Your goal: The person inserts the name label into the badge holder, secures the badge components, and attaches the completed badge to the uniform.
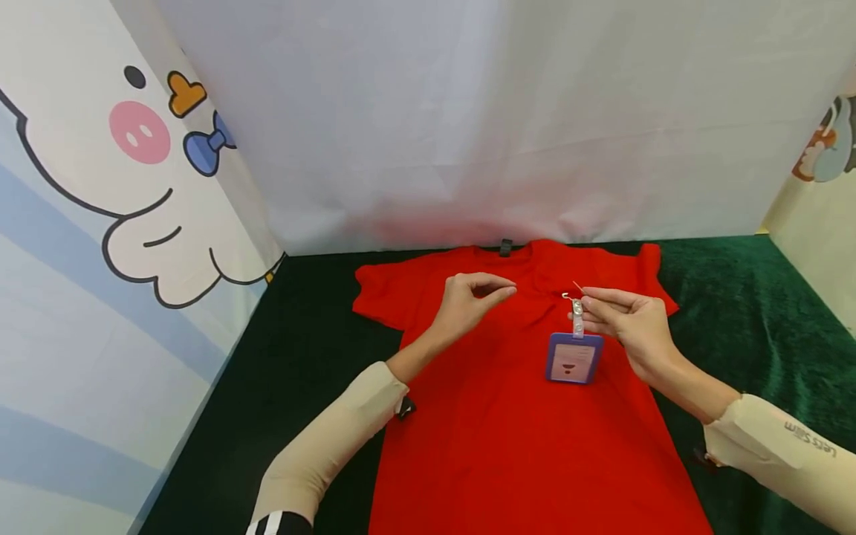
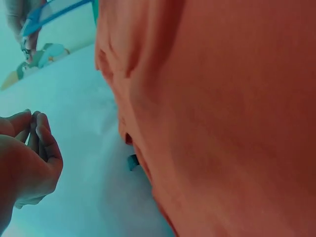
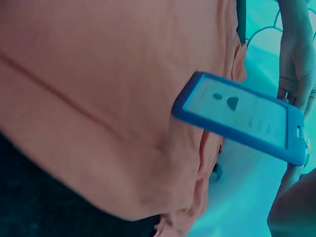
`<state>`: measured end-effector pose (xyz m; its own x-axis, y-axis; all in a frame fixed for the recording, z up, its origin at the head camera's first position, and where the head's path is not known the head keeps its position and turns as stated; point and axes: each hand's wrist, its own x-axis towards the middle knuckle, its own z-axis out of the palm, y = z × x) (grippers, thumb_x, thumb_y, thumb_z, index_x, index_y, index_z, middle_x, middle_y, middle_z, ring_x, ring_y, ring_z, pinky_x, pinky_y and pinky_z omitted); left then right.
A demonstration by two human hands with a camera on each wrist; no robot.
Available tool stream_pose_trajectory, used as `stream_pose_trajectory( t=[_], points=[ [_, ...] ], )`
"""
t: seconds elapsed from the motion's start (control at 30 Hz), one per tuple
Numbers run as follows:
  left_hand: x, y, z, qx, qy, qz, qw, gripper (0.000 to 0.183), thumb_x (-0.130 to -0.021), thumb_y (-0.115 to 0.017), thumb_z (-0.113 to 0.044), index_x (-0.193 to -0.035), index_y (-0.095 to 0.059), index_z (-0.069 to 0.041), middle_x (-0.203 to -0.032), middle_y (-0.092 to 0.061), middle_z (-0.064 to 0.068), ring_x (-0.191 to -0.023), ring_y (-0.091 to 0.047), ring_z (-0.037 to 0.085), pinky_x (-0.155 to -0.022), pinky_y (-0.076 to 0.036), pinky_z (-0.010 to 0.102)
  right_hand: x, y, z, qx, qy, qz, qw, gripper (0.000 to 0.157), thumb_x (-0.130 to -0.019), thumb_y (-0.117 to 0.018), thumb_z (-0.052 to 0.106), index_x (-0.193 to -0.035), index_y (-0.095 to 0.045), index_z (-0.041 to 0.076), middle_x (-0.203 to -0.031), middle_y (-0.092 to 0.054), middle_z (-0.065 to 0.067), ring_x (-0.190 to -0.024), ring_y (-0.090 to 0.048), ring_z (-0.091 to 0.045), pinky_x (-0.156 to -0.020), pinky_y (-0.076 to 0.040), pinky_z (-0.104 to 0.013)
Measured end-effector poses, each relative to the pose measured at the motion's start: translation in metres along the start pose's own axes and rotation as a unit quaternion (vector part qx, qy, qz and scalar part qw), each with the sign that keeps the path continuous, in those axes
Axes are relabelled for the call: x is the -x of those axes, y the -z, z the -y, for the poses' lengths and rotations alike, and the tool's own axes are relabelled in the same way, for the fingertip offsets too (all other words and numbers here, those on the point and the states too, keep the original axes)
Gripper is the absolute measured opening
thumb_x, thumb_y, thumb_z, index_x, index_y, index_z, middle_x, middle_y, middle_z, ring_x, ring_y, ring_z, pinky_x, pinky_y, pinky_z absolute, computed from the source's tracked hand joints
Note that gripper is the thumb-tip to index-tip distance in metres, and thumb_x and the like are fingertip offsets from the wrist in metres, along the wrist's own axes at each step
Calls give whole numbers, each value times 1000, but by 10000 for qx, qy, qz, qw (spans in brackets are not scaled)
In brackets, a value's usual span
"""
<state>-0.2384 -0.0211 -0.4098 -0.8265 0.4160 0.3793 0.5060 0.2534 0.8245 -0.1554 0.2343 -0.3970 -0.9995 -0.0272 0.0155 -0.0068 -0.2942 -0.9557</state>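
A red T-shirt (image 1: pixel 495 423) lies spread out, collar at the far side. Above it, my right hand (image 1: pixel 631 327) pinches the open safety pin (image 1: pixel 568 296) of a badge holder (image 1: pixel 574 359). The blue-framed holder hangs from a short clear strap (image 1: pixel 578 319) with a metal snap. A thin needle sticks up from between thumb and fingers. In the right wrist view the badge holder (image 3: pixel 237 116) hangs with its printed card showing. To the left, my left hand (image 1: pixel 468 303) is over the shirt's chest, thumb and fingertips brought together, nothing visible between them.
Dark green cloth (image 1: pixel 742 319) covers the table around the shirt. A white curtain (image 1: pixel 468 126) stands behind its far edge. Cartoon-printed panels (image 1: pixel 87 171) rise on the left. A dark collar tag (image 1: pixel 506 247) shows at the shirt's neck.
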Motion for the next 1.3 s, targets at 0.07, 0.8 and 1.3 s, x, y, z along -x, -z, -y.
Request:
stream_pose_trajectory(
  t=[0.07, 0.8, 1.3],
  points=[
    [-6, -3, 4, -206, 148, 141, 9996, 20, -95, -74, -13, -110, -78, -2, -105, -79, 13, -89, -74, 23, -78, -61, 27, -2, 5, 0, 2, -71, -16, 10000, 21, -96, -68, 3, -104, -81, 18, -92, -81, 3, -79, -78, -11, -74, -61, -23],
    [-62, -83, 35, -2543, 1841, 763, 9464, 39, -79, -86, -50, -82, -63, -18, -72, -61, -4, -64, -52, 7, -55, -38, 17, -44, 37, -30, 238, -438, -436, 9978, 18, -98, -68, 8, -104, -82, 16, -86, -79, 9, -75, -77, -5, -73, -60, -19],
    [-60, -76, 36, -2752, 1782, 951, 9399, 13, -90, -80, -29, -98, -84, -20, -96, -80, -6, -89, -69, 12, -73, -57, 25, -46, 41, -38, 312, -636, -513, 9962, 18, -98, -67, 9, -109, -81, 15, -85, -78, 11, -74, -77, -5, -72, -60, -19]
  ],
)
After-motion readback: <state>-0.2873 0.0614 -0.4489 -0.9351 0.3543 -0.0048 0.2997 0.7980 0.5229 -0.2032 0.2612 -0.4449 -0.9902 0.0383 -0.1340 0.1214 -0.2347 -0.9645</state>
